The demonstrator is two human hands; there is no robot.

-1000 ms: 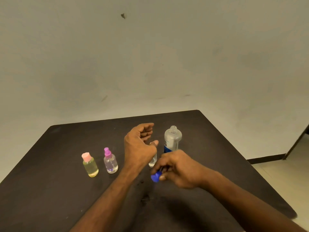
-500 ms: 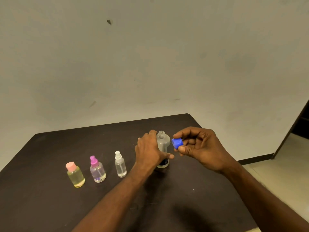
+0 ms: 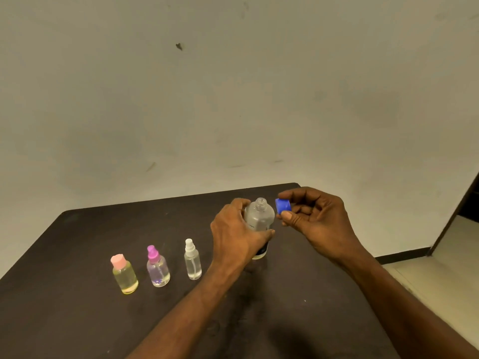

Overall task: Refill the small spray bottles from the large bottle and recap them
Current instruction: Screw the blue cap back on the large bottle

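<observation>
- Plain pale wall [image 3: 233,99] behind, scuffed, one dark mark high up. Dark doorframe [image 3: 456,211] cut off at the right edge, light floor [image 3: 440,270] below it.
- Dark table [image 3: 77,320] fills the lower frame; its near edge and left side run out of view.
- Large bottle [image 3: 260,216] stands upright on the table right of centre, neck open, threads visible. Clear body; lower half mostly hidden behind the left hand. Label text unreadable. Liquid level hard to make out, only a pale yellowish band at the base.
- Left hand [image 3: 237,234] wraps the large bottle from its left, fingers curled round the far side, thumb across the front. Fingertips hidden behind the bottle.
- Right hand [image 3: 316,218] pinches the blue cap [image 3: 283,205] between thumb and forefinger, other fingers loosely curled. Cap sits in the air just right of the bottle neck, not on it. Cap's far side covered by the fingers.
- Three small bottles stand in a row left of the hands, all capped, apart from each other:
  - white spray bottle [image 3: 192,260], clear contents, nearest the left wrist
  - purple spray bottle [image 3: 157,268], clear contents, something purple at the base, too blurred to identify
  - pink-capped bottle [image 3: 124,274], yellow liquid; cap type unclear, looks like a plain lid
- Both forearms bare, cut off at the bottom edge.
</observation>
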